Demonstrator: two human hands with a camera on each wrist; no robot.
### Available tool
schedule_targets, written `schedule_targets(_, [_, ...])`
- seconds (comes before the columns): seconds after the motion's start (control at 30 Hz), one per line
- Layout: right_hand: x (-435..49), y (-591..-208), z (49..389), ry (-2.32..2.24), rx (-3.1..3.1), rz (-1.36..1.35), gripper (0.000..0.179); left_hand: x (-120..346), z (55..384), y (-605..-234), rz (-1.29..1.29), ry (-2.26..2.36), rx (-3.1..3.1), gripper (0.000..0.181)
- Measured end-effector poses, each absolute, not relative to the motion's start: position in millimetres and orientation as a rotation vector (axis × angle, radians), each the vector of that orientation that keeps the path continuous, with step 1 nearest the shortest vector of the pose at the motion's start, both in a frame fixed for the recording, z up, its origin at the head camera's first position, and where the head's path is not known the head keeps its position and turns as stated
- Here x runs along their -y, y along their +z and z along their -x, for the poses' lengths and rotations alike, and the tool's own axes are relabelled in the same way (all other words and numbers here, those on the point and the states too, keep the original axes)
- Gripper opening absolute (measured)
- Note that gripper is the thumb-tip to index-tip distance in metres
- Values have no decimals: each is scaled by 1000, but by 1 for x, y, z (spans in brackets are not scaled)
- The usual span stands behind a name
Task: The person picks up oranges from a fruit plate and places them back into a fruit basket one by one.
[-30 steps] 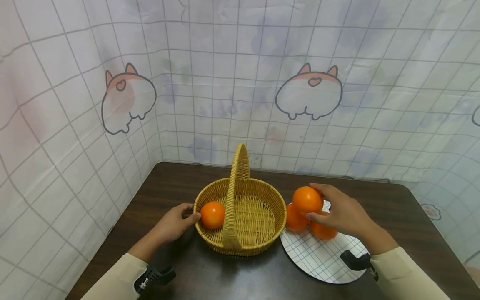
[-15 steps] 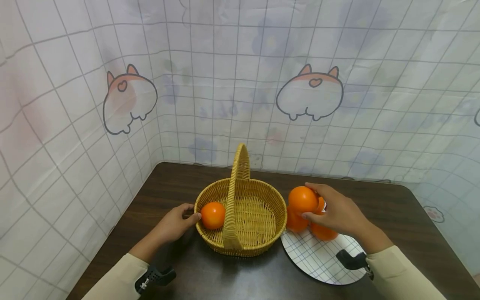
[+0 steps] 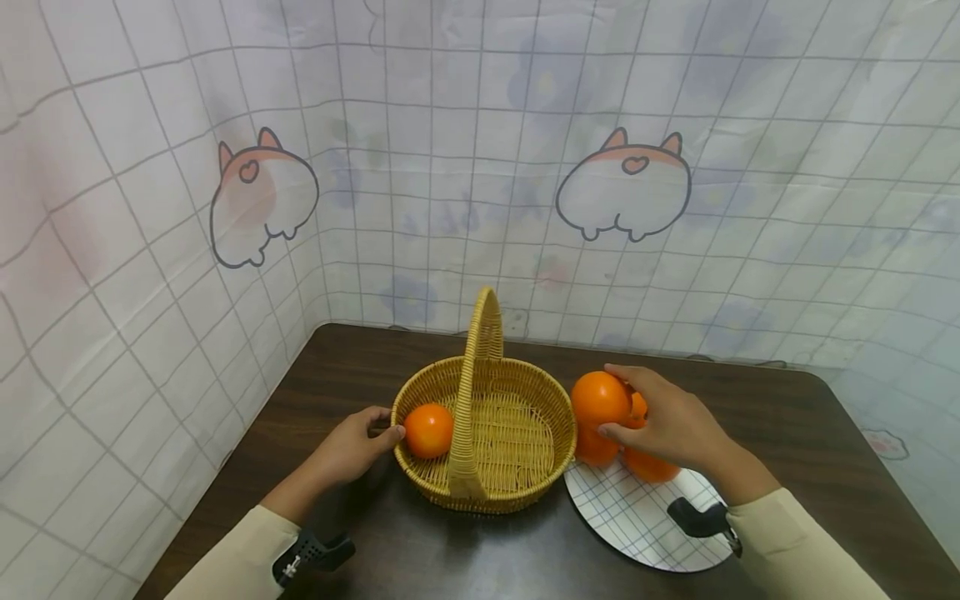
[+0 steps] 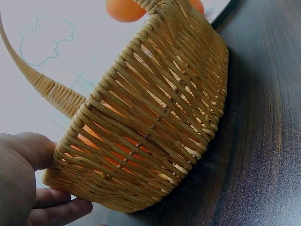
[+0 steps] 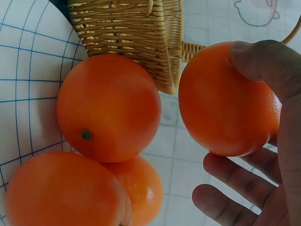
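Observation:
My left hand [image 3: 351, 447] grips the left rim of a yellow wicker basket [image 3: 517, 433], thumb on the inside and fingers outside in the left wrist view. One orange [image 3: 429, 431] lies in the basket's left part, beside the arched handle [image 3: 467, 392]. Above the plate, my right hand [image 3: 678, 421] holds another orange [image 5: 228, 99] between thumb and fingers, close to the basket's right rim. Beneath it, several oranges [image 5: 108, 108] sit grouped on a white plate [image 3: 637, 525] with a blue grid pattern; the hand partly hides them in the head view.
The dark wood table [image 3: 480, 550] carries the basket in the middle and the plate right next to it. A white grid-patterned curtain [image 3: 420, 167] with cartoon animals hangs behind the table and along its left side.
My right hand has moved slightly left with its orange, closer to the basket, and more of an orange behind it shows. The left hand keeps its grip on the rim.

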State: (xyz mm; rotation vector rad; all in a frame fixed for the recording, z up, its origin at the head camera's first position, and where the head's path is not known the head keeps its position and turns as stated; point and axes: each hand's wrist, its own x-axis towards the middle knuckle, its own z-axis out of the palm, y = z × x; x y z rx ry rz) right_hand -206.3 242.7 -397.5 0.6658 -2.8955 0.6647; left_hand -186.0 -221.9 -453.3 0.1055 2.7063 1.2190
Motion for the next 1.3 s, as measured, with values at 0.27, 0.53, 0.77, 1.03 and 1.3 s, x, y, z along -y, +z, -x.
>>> schedule_targets(0.27, [-235,-397,208,663,2879,-706,87,222,185,-453,-103,1223,-2708,58])
schedule_targets(0.53, [-226,-397,208,672,2880,-737,87,221,186,-454,-101,1214,-2711,59])
schedule_targets(0.77, [-219,-399,208,660,2872,-751,87,221,186,-454,-95,1211,-2709,58])
schedule_targets(1.03, [-213,-402,208,639,2859,-780,86,221,185,-453,-91,1201,-2712,59])
schedule_targets(1.3, [-210,-404,209,647,2849,-792,86,221,185,-453,-96,1220,-2709,58])
